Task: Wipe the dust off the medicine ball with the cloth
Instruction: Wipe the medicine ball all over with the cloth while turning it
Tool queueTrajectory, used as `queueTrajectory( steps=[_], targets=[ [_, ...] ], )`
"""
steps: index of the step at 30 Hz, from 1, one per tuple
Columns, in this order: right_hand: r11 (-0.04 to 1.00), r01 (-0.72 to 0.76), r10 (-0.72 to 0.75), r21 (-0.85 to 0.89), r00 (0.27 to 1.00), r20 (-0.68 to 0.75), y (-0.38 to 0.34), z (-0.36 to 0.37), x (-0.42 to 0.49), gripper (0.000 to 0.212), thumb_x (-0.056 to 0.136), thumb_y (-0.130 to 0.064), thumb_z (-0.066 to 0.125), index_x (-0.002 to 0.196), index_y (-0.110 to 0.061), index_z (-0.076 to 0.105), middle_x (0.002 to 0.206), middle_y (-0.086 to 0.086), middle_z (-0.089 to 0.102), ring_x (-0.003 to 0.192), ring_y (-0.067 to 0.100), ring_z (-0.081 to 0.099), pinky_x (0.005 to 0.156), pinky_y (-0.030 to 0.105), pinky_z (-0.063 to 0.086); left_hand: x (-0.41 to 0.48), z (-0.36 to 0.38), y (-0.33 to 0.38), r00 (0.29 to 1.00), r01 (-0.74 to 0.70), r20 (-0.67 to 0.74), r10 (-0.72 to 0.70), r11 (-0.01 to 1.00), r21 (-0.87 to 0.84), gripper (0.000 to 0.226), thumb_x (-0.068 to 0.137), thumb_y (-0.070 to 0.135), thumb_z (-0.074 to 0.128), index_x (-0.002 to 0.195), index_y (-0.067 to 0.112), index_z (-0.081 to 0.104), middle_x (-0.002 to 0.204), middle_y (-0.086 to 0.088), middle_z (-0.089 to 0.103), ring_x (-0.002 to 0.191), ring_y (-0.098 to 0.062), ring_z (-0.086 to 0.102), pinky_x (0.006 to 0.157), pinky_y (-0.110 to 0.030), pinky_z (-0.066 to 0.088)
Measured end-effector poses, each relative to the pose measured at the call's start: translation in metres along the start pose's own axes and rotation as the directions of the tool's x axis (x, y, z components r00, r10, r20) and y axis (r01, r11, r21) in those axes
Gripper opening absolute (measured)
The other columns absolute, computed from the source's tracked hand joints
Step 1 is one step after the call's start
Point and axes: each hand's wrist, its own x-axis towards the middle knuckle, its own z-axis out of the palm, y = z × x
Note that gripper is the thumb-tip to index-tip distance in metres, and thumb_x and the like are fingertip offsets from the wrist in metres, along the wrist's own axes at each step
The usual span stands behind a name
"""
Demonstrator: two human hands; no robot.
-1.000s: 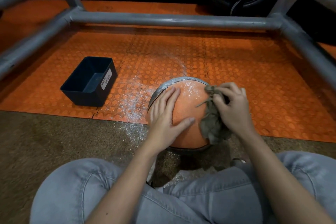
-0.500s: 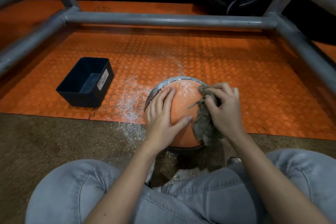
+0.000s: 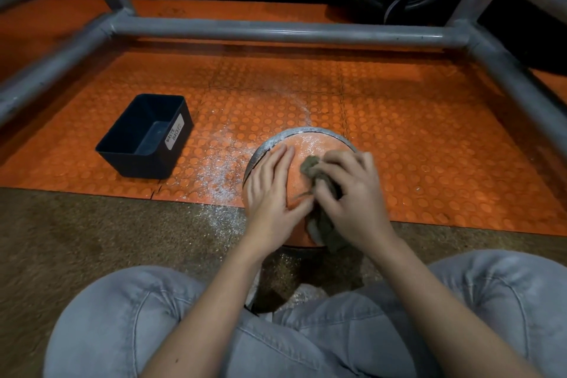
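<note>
Nearest, crossed legs in grey jeans are seen on a brown speckled floor. Both bare forearms are stretched forward over the knees to the medicine ball, which is set just in front of the legs, at the near edge of an orange studded mat. The ball is orange with a fine pebbled skin; a grey band is seen round its far edge, and a film of white dust is left on its upper far part.

The left hand is laid palm down on the left side of the ball, its fingers straight, close together and pointed away; nothing is grasped by it. The right hand is set on the right side, its fingers curled and clenched round a crumpled grey-brown cloth, which is pressed against the ball's top. One bunched end of the cloth is shown beyond the fingertips, and the rest is hung below the palm on the near side. The two hands are brought very close at the thumbs.

White powder is scattered on the mat and floor just left of the ball. Farther left, well apart from the ball, a dark open bin is stood on the mat, and its white label is read as "WASTE BASKET". Beyond, a grey metal tube frame is run across the mat.
</note>
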Motion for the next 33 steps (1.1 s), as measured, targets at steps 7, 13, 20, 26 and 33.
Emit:
queueTrajectory(
  steps=[7,13,20,26,33],
  targets=[
    [0.93,-0.359,0.364,0.075,0.928,-0.077,0.042,-0.016,0.014,0.021,0.087,-0.01,0.054,0.096,-0.011,0.073,0.093,-0.007,0.057,0.093,0.03,0.049,0.08,0.001,0.024,0.001,0.002,0.004,0.999,-0.028,0.021,0.027,0.999,0.017,0.078,0.075,0.072,0.038,0.141,0.041,0.011,0.142,0.024,0.013,0.132,0.006,0.007,0.115,-0.041,0.008],
    [0.998,0.011,-0.01,-0.058,1.0,0.017,0.001,0.001,0.007,0.025,0.084,-0.021,0.049,0.094,-0.014,0.072,0.101,-0.006,0.064,0.093,0.016,0.041,0.079,0.025,0.03,-0.001,0.005,0.003,0.999,-0.02,-0.043,0.021,0.999,0.038,0.075,0.077,0.06,0.038,0.143,0.034,0.013,0.151,0.008,0.022,0.138,-0.009,0.013,0.114,-0.047,0.013],
    [0.923,-0.384,0.385,0.025,0.922,-0.05,0.046,-0.016,0.025,0.023,0.087,-0.01,0.053,0.098,-0.008,0.073,0.094,-0.009,0.055,0.096,0.032,0.05,0.074,0.015,0.026,-0.001,0.008,0.007,0.998,-0.058,0.012,0.057,0.996,0.063,0.077,0.077,0.07,0.035,0.142,0.039,0.007,0.143,0.024,0.011,0.139,-0.003,0.006,0.115,-0.039,0.003],
    [0.998,0.001,0.004,-0.066,0.997,0.073,0.001,0.001,0.013,0.028,0.084,-0.025,0.046,0.093,-0.016,0.072,0.099,-0.006,0.064,0.093,0.016,0.042,0.076,0.026,0.028,-0.003,0.007,0.001,0.998,-0.038,-0.045,0.04,0.998,0.049,0.077,0.077,0.059,0.039,0.144,0.03,0.015,0.15,0.01,0.021,0.139,-0.009,0.011,0.115,-0.042,0.008],
    [0.924,-0.382,0.382,0.024,0.922,-0.055,0.041,-0.013,0.026,0.021,0.088,-0.007,0.055,0.099,-0.008,0.073,0.095,-0.005,0.058,0.096,0.032,0.047,0.076,0.021,0.026,-0.003,0.012,0.008,0.998,-0.056,-0.022,0.058,0.995,0.079,0.079,0.079,0.069,0.036,0.146,0.034,0.011,0.146,0.02,0.015,0.139,-0.005,0.006,0.113,-0.036,0.002]
  ],
)
